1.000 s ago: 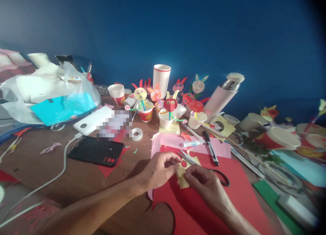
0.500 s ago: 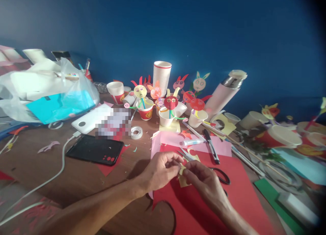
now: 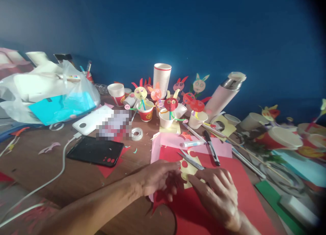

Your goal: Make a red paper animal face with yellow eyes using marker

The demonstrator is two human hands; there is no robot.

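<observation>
My left hand (image 3: 161,179) is over the red paper, its fingers loosely curled and apart, with nothing seen in them. Beside its fingertips lies a pale yellow paper scrap (image 3: 187,184) with cut-out holes. My right hand (image 3: 219,196) is closed over the handle end of the scissors (image 3: 191,160), hiding the handles; the blades point up and left across the yellow paper. The right thumb reaches to the scrap's edge. Under both hands is a large red paper sheet (image 3: 229,208), with a pink sheet (image 3: 156,147) beneath.
A black marker (image 3: 211,148) and a capped pen (image 3: 192,143) lie behind the scissors. Paper-faced figures stand in cups (image 3: 167,119) further back. A tape roll (image 3: 137,134), black phone (image 3: 95,151) and charging cable are on the left; a flask (image 3: 224,96) leans at the right.
The hands have parted from the small yellow piece they pinched together. The right hand has moved right and down over the scissor handles; the left has opened slightly.
</observation>
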